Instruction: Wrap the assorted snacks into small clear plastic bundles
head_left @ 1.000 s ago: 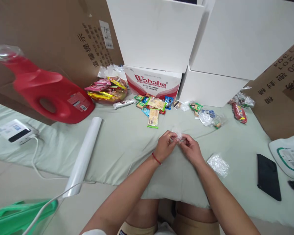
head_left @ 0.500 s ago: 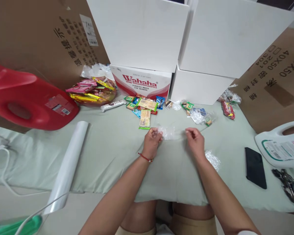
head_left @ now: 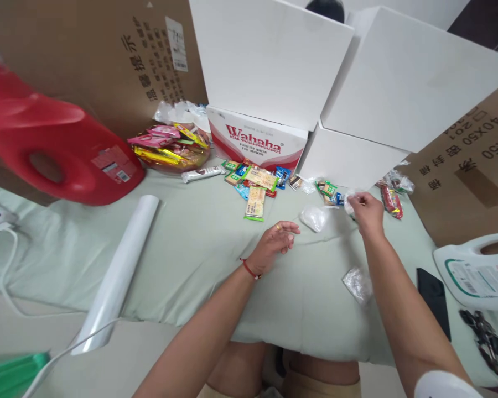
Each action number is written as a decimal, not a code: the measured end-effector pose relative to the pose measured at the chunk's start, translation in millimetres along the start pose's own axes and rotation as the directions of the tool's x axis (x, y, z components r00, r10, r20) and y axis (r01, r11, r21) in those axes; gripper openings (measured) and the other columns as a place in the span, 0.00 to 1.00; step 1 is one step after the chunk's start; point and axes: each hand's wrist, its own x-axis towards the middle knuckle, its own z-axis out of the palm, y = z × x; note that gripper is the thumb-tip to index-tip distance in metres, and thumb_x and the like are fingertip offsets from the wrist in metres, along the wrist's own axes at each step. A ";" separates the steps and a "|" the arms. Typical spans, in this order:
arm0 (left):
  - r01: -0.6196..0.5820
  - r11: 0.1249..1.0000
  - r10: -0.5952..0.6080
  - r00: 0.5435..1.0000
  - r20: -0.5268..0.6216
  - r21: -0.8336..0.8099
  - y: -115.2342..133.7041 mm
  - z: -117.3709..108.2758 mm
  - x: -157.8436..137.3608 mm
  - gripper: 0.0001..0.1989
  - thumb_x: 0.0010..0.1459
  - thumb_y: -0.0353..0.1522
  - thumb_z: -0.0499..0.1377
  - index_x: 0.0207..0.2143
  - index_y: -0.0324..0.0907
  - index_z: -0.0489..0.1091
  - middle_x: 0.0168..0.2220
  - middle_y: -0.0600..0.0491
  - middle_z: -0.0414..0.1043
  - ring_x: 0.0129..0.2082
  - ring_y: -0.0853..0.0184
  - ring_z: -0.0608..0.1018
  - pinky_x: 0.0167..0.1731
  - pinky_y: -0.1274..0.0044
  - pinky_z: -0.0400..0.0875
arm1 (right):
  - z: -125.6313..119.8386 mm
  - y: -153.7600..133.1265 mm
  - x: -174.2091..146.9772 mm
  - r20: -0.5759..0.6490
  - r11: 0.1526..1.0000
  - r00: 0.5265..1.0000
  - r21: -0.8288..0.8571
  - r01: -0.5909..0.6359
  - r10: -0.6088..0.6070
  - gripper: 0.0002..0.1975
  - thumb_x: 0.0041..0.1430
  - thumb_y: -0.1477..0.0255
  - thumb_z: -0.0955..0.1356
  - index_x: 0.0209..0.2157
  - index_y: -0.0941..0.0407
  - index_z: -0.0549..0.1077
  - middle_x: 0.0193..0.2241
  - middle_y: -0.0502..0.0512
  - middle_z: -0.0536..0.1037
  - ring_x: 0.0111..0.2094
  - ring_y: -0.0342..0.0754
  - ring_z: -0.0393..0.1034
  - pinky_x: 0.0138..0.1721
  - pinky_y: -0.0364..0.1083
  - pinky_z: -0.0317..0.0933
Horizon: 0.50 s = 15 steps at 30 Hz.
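My left hand (head_left: 276, 243) hovers over the cloth with its fingers loosely apart and nothing in them. Just beyond its fingertips lies a crumpled clear plastic bag (head_left: 314, 218). Farther to the right, my right hand (head_left: 367, 214) pinches a piece of clear plastic packaging (head_left: 349, 205); its contents are hidden by the fingers. Beside that, small green-and-tan snack packets (head_left: 327, 189) lie by the white box. Another crinkled clear plastic bag (head_left: 358, 284) rests near my right forearm. Yellow-and-green cracker packs (head_left: 256, 202) are piled left of centre.
A snack bowl (head_left: 191, 165), a Wahaha carton (head_left: 249, 138) and white boxes (head_left: 357, 157) line the back. At the left are a red jug (head_left: 78, 127) and a white roll (head_left: 122, 271). On the right sit a phone (head_left: 434, 298), a white jug (head_left: 477, 271) and keys (head_left: 483, 337).
My left hand has let go of the clear plastic bag, which now lies on the cloth. My right hand has moved away to the right and taken hold of clear plastic packaging. The view has shifted.
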 end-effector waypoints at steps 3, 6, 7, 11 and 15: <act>-0.008 0.999 0.007 1.000 -0.029 -0.042 2.5 1.4 1.8 0.19 0.56 0.46 0.66 0.37 0.40 0.71 0.40 0.50 0.73 0.28 0.75 0.72 0.23 0.83 0.61 | -1.9 -25.3 -52.0 0.158 0.881 0.987 0.465 -0.081 0.008 0.19 0.50 0.56 0.75 0.36 0.55 0.74 0.26 0.47 0.72 0.23 0.42 0.61 0.22 0.40 0.54; 0.021 0.995 -0.020 1.000 0.019 -0.102 -0.5 5.5 0.2 0.27 0.52 0.51 0.68 0.46 0.44 0.69 0.47 0.49 0.72 0.37 0.67 0.77 0.29 0.79 0.71 | 12.2 -45.7 -112.9 0.289 0.871 0.949 0.490 -0.035 -0.124 0.16 0.49 0.59 0.76 0.35 0.53 0.75 0.26 0.46 0.72 0.24 0.42 0.62 0.24 0.41 0.57; 0.025 0.993 -0.025 1.000 0.008 -0.112 -2.3 6.2 -0.4 0.30 0.50 0.51 0.70 0.49 0.45 0.68 0.48 0.49 0.72 0.40 0.66 0.78 0.32 0.77 0.74 | 18.1 -49.5 -129.7 0.336 0.886 0.921 0.463 0.018 -0.195 0.15 0.50 0.60 0.76 0.36 0.53 0.76 0.28 0.48 0.74 0.26 0.43 0.65 0.27 0.42 0.60; -0.002 0.996 -0.011 0.990 -0.139 -0.089 -5.7 4.0 -0.7 0.30 0.45 0.44 0.74 0.46 0.43 0.69 0.38 0.54 0.73 0.36 0.69 0.76 0.33 0.77 0.75 | 29.7 -48.0 -163.9 0.351 0.899 0.903 0.430 0.078 -0.246 0.12 0.58 0.63 0.71 0.42 0.53 0.79 0.34 0.52 0.77 0.32 0.45 0.70 0.35 0.44 0.64; -0.012 0.992 -0.014 0.979 -0.202 -0.127 -0.5 -0.6 1.2 0.32 0.41 0.40 0.76 0.46 0.42 0.68 0.35 0.55 0.73 0.33 0.69 0.76 0.29 0.79 0.73 | 9.8 -32.2 -157.8 0.040 0.869 0.998 0.494 0.025 -0.051 0.12 0.56 0.65 0.72 0.40 0.55 0.77 0.27 0.47 0.74 0.26 0.43 0.67 0.31 0.44 0.62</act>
